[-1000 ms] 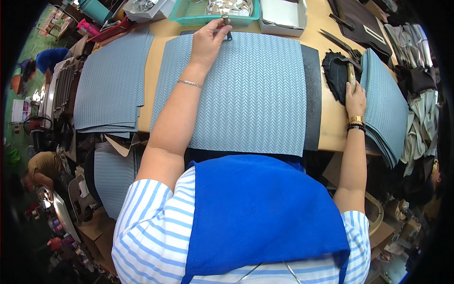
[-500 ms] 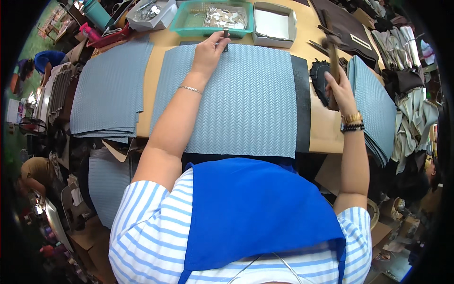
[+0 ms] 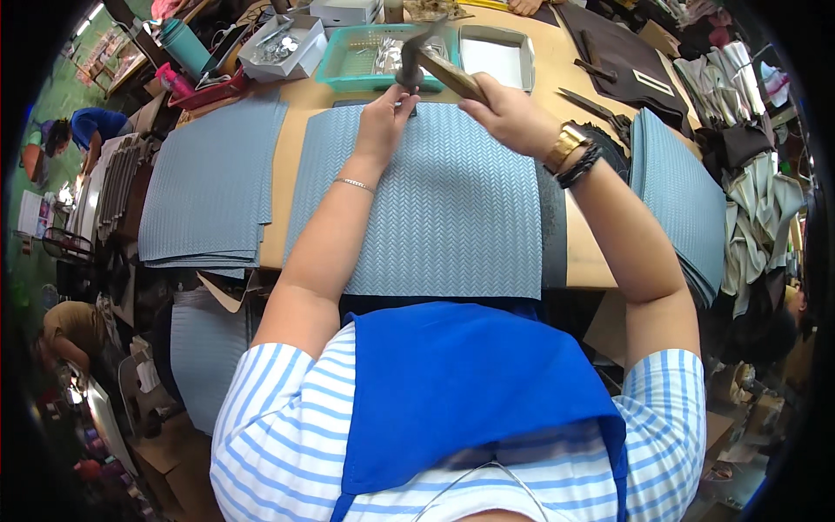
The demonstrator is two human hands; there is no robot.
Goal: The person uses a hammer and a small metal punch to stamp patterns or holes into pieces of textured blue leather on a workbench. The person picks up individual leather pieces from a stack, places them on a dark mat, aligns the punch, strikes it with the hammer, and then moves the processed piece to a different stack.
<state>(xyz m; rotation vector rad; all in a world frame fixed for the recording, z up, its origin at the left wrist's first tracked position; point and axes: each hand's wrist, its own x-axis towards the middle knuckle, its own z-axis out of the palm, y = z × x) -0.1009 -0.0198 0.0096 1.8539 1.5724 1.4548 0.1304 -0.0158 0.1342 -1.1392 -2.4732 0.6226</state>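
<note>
A blue woven-textured sheet lies flat before me on a dark board. At its far edge my left hand pinches a short metal punch, held upright. My right hand is closed round the wooden handle of a hammer. The hammer's dark head is right over the punch and hides its top; I cannot tell whether they touch. The punch's lower end is hidden too.
Stacks of blue sheets lie left and right. Behind are a green basket with small pieces, a white box and a box of metal parts. Scissors lie beyond the right stack. A person's hand shows at the far edge.
My right hand has swung the hammer from the right side inward to the left, over the punch. My left hand keeps its pinch at the sheet's far edge.
</note>
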